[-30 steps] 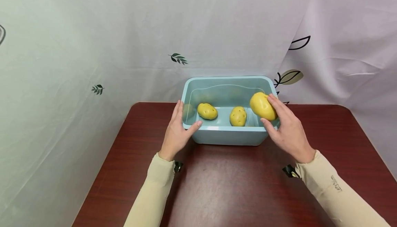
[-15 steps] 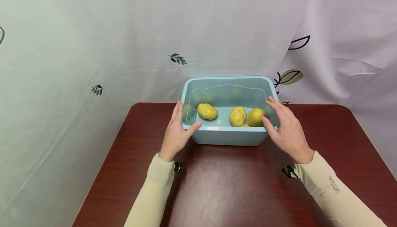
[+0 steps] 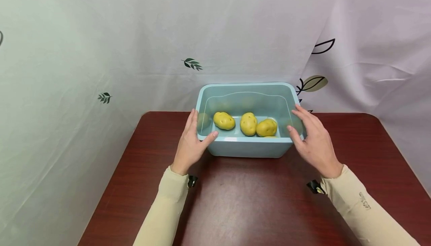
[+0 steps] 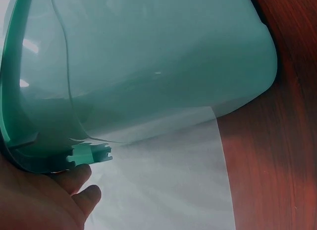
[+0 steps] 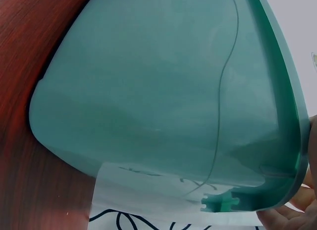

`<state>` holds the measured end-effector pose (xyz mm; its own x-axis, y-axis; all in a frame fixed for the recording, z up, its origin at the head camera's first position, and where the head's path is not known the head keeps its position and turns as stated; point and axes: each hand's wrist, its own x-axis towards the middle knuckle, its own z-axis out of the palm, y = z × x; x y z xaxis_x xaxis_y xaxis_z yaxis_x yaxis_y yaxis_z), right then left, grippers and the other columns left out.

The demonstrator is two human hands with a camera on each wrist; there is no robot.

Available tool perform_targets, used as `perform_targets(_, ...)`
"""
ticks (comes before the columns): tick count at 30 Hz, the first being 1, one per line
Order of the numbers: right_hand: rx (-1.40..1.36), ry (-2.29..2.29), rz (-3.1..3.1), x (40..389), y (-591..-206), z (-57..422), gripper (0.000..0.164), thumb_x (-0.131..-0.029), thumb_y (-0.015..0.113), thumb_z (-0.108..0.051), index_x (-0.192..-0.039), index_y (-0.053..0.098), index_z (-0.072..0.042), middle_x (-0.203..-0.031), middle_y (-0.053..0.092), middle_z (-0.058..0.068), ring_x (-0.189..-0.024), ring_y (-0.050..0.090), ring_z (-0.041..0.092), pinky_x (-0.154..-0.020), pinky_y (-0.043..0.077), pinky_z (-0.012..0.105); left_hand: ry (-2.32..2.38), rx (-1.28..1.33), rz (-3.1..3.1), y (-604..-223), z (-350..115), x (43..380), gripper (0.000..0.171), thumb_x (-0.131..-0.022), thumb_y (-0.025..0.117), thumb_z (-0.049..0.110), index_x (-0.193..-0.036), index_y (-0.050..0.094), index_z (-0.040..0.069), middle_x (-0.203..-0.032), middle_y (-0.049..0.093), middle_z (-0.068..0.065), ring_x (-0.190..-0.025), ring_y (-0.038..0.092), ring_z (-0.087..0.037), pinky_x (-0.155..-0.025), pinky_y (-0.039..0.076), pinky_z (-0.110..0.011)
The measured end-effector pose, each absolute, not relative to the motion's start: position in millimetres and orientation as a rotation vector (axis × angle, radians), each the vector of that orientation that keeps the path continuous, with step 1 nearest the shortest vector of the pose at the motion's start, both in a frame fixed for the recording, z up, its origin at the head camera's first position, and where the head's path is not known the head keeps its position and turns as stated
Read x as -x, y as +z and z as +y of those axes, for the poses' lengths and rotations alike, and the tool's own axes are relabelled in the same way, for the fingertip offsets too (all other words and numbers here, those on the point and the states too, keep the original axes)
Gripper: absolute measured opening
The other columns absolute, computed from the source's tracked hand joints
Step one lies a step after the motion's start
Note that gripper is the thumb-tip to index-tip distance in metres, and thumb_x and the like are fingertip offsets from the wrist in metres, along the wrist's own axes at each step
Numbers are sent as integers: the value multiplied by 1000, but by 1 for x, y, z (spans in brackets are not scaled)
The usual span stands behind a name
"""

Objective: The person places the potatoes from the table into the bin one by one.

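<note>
Yellow potatoes lie in a light blue plastic bin [image 3: 249, 149]: one potato [image 3: 224, 120] at the left, one [image 3: 248, 124] in the middle, one [image 3: 266, 128] right beside that. A sliver of another shows over the front rim, mostly hidden. At the bin's front left corner, my left hand [image 3: 190, 145] has straight fingers along the side and its thumb over the front rim. My right hand [image 3: 315, 145] is at the front right corner, fingers spread at the rim, holding nothing. Both wrist views show the bin's outer wall [image 4: 163, 56], with fingertips [image 5: 290, 212] at the rim.
The bin stands on a dark red wooden table [image 3: 249, 205], near its far edge. Right behind it hangs a pale curtain [image 3: 249, 33] with leaf prints, which also covers the left and right sides.
My right hand has let go of a potato, which dropped into the bin and settled left against the middle one, nudging it left. The left hand has stayed in place.
</note>
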<state>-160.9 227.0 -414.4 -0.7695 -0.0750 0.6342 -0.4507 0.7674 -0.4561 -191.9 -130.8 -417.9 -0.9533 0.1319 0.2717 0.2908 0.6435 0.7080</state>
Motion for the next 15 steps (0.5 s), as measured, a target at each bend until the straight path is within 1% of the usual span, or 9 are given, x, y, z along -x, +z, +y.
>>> perform_targets(10, -366, 817, -2332, 158, -414, 232, 50, -89, 72, -10, -136, 59, 0, -150, 50, 11, -133, 49, 37, -107, 40, 49, -1145, 383, -2722, -414, -137, 193, 104, -88, 62, 68, -162, 17, 9, -168, 12, 1, -151, 21, -23, -117, 27, -51)
perform_targets(15, -331, 822, -2333, 156, -413, 238, 50, -89, 73, -9, -136, 59, 0, -150, 51, 11, -134, 49, 37, -107, 40, 51, -1128, 417, -2717, -411, -141, 194, 103, -88, 63, 66, -162, 17, 10, -167, 14, 1, -151, 21, -21, -117, 26, -49)
